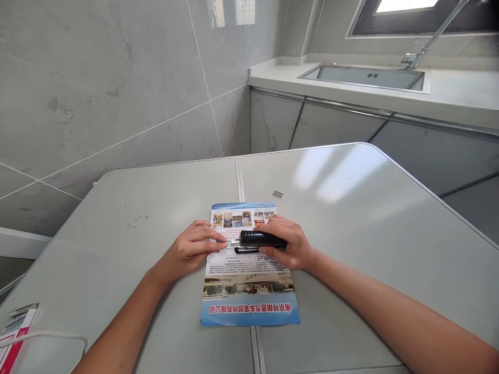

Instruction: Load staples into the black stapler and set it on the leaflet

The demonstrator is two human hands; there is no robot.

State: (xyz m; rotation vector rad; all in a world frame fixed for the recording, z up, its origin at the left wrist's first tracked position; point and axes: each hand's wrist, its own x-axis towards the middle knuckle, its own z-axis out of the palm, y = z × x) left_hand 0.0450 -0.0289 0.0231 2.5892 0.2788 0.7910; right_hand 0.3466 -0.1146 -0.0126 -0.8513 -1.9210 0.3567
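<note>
**Right hand gripped a black stapler over a printed leaflet**

In the head view, a glossy black stapler with a silver metal nose [262,239] lay across the middle of a blue-and-white printed paper leaflet [249,310], its nose toward the left of the frame. The right hand [287,242] was closed around the stapler's rear part, fingers above and thumb below. The left hand [194,245] reached in from the other side, its fingers stretched out together over the leaflet's edge and the fingertips at the silver nose; whether they pinched it could not be told.

The leaflet lay on a pale grey, glossy table [339,291] in the lower centre of the frame, over the table's seam. Small photos ran near its top edge, and large red characters stood upside down on its blue bottom band. Just beyond its upper right corner lay short silver staple strips [278,194]. Tiny dark bits [136,221] were scattered left of centre. A red-and-white box [15,340] and a white cable [50,334] showed at lower left, and a steel sink [362,77] at upper right.
</note>
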